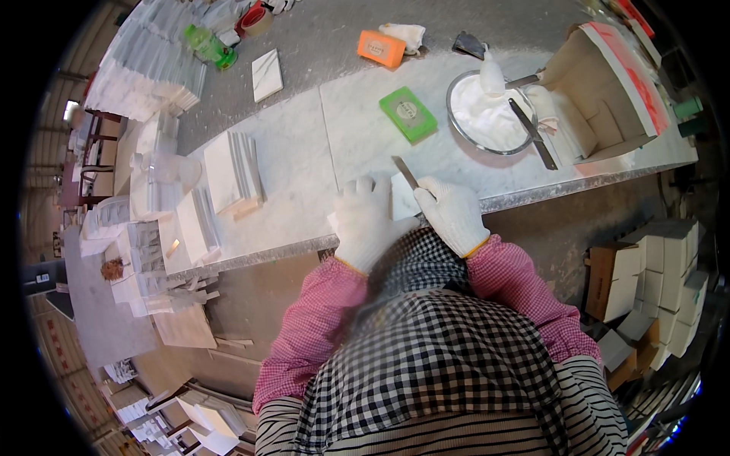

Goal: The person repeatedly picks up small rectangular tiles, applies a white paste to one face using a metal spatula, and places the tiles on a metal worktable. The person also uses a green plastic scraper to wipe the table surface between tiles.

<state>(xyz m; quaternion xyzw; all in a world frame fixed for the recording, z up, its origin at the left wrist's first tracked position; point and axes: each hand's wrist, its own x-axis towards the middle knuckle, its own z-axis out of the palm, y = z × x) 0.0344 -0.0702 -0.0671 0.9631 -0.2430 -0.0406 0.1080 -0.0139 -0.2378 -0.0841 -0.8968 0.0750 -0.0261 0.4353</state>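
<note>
In my right hand (pixel 454 216), gloved in white knit, a flat-bladed knife (pixel 405 172) is gripped, its narrow metal blade pointing away and to the left; the glove hides its handle. Between my hands, at the table's near edge, lies a small white tile (pixel 403 197). My left hand (pixel 366 222), in a matching glove, rests on the tile's left part with fingers stretched out flat and thumb toward the right. Beyond to the right stands a metal bowl (pixel 455 127) of white paste, with a dark-handled knife (pixel 534 134) across its rim. A green box (pixel 408 115) lies nearer.
Stacked marble-look tiles (pixel 232 173) stand at left, with taller piles (pixel 148 57) behind. An orange box (pixel 381 49), a single tile (pixel 267 75) and a green bottle (pixel 211 47) lie farther back. An open cardboard carton (pixel 608 95) stands at right; white boxes (pixel 660 266) are stacked below.
</note>
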